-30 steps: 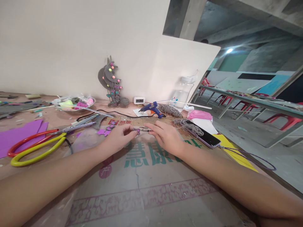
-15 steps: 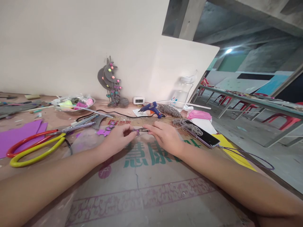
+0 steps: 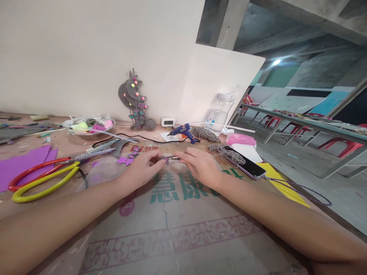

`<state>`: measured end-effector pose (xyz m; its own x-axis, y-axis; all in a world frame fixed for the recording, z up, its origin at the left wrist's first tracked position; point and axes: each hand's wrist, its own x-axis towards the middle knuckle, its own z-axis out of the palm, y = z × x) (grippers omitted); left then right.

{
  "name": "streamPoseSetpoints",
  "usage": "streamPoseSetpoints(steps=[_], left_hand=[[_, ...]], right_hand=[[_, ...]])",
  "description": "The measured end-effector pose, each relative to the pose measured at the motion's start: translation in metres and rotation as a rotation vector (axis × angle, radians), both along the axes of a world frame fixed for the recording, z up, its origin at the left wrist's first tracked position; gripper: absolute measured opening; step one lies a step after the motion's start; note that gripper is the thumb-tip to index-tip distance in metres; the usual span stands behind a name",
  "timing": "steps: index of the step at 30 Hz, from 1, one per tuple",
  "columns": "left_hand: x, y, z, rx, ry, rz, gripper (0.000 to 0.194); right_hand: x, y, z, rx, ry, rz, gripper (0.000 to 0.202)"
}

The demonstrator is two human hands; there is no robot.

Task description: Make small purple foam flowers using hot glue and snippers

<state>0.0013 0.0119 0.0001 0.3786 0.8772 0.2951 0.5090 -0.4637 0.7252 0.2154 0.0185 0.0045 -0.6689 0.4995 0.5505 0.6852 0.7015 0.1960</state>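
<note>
My left hand (image 3: 148,168) is closed in a pinch, thumb against fingertips, on a small purple piece (image 3: 166,159). My right hand (image 3: 200,166), also closed, grips a thin dark grey piece (image 3: 174,157) that reaches across to the purple one. Fingers cover most of it, so I cannot tell whether it is yarn or a slim tool. Both hands are just above a printed cardboard sheet (image 3: 172,214). Left of my left hand lie purple scalloped cut-outs (image 3: 125,160). Grey yarn (image 3: 229,154) lies partly over a phone (image 3: 250,167) beyond my right hand.
Scissors with red and yellow handles (image 3: 47,185) lie at left on purple sheets (image 3: 24,168). Behind my hands are a blue glue gun (image 3: 185,133), a small digital clock (image 3: 168,122) and a grey moon-shaped ornament (image 3: 133,93). A water bottle (image 3: 219,112) stands at back right.
Both hands stay almost in place. The thin dark piece between them has shifted slightly, and the fingers keep their hold.
</note>
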Motion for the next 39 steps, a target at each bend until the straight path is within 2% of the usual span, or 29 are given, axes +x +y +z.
streamPoseSetpoints(steps=[19, 32, 39], left_hand=[[0.0005, 0.0023, -0.0006, -0.082, -0.038, 0.024, 0.024], [0.0009, 0.0019, -0.001, -0.039, -0.013, 0.02, 0.024], [0.0007, 0.0021, -0.0026, -0.011, 0.022, 0.035, 0.026]], right_hand=[[-0.0017, -0.0039, 0.0008, -0.032, 0.047, -0.014, 0.03], [-0.0013, -0.0027, 0.0008, -0.032, 0.026, -0.032, 0.03], [-0.0022, -0.0047, 0.0, -0.146, 0.145, -0.017, 0.03]])
